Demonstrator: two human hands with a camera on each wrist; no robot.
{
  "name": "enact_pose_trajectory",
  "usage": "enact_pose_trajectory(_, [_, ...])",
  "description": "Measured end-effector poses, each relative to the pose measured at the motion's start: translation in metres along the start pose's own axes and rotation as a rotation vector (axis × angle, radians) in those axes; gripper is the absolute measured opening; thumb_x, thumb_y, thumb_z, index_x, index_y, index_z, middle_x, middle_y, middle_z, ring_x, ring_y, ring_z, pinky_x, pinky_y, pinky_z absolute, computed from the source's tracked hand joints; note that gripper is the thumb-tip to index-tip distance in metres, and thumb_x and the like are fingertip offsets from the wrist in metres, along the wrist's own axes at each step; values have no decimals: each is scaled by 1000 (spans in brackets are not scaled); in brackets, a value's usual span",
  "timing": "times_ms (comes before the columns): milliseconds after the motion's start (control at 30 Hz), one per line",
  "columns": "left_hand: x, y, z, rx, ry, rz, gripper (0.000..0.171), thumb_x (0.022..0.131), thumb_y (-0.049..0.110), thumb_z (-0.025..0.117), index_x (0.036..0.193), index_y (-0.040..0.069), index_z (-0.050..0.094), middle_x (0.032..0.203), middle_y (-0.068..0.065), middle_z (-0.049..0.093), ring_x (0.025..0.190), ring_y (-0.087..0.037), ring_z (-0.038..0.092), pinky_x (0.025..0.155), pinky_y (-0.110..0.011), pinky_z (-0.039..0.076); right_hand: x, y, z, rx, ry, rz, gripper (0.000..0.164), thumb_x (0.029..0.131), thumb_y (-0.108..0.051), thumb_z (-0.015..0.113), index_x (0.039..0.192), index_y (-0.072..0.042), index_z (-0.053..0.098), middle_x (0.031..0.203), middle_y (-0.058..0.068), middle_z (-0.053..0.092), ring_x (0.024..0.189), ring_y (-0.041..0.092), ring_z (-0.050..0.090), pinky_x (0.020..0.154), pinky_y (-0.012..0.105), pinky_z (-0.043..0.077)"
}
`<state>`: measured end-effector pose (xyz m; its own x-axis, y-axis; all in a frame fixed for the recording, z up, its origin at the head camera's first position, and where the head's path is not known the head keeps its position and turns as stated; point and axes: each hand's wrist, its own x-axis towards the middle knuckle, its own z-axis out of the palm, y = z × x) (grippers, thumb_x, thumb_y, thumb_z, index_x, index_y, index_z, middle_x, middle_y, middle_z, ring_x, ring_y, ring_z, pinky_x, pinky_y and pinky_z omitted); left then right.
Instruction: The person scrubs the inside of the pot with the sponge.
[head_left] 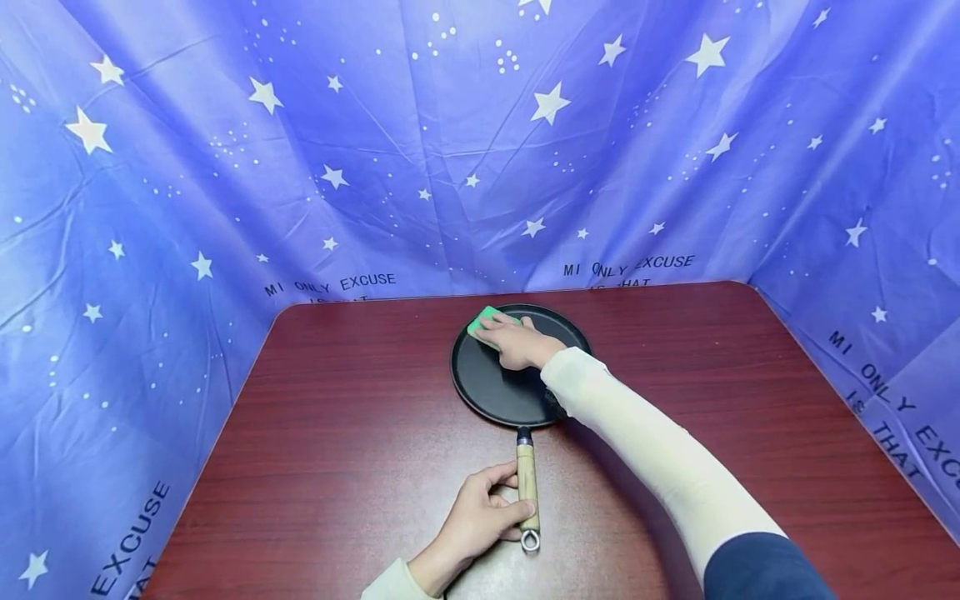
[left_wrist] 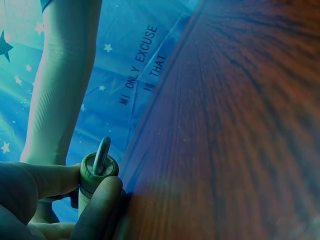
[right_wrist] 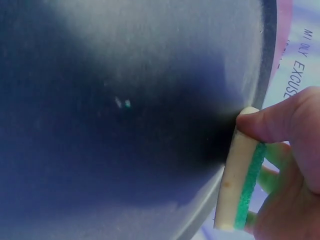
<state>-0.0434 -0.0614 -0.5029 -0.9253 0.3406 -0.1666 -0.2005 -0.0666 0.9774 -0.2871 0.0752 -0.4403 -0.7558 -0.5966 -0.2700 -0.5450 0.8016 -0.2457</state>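
A round black flat pan (head_left: pixel 495 392) lies on the table, its wooden handle (head_left: pixel 527 475) pointing toward me and ending in a metal ring (head_left: pixel 530 541). My left hand (head_left: pixel 480 515) holds that handle near its ring end, thumb on one side and fingers on the other. Over the far left part of the pan, my right hand (head_left: pixel 519 343) grips a sponge (head_left: pixel 486 317), green side up. In the right wrist view the sponge's cream side (right_wrist: pixel 237 172) faces the dark pan surface, close by the rim, with the thumb on its edge and fingers behind the green layer.
The dark red wood-grain table (head_left: pixel 337 442) reaches back to a blue star-patterned curtain (head_left: pixel 420 150), which hangs on three sides. My right forearm in a pale sleeve (head_left: pixel 652 442) crosses above the pan's right side. Small light specks (right_wrist: pixel 125 103) show on the pan.
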Motion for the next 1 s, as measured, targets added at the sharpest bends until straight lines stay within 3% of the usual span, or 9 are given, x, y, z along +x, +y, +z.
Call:
enact_pose_trajectory(400, [0, 0, 0, -7, -7, 6, 65, 87, -3, 75, 147, -11, 53, 114, -11, 61, 64, -5, 66, 51, -17, 59, -4, 15, -12, -120, -28, 70, 73, 102, 3, 53, 167, -18, 31, 175, 7, 20, 162, 30, 6, 128, 69, 12])
enact_pose_trajectory(700, [1, -1, 0, 1, 1, 3, 64, 87, -3, 76, 146, -10, 53, 114, -11, 62, 65, -6, 67, 52, -17, 59, -12, 36, -14, -136, 1, 98, 75, 100, 4, 56, 167, -17, 32, 175, 8, 20, 162, 32, 7, 125, 70, 20])
enact_pose_trajectory(1000, [-1, 0, 0, -7, -1, 2, 65, 87, -3, 76, 147, -12, 51, 115, -11, 62, 65, -6, 67, 52, -16, 59, -22, 45, -16, -120, -15, 116, 76, 98, 5, 55, 167, -16, 31, 175, 10, 19, 162, 33, 6, 124, 71, 19])
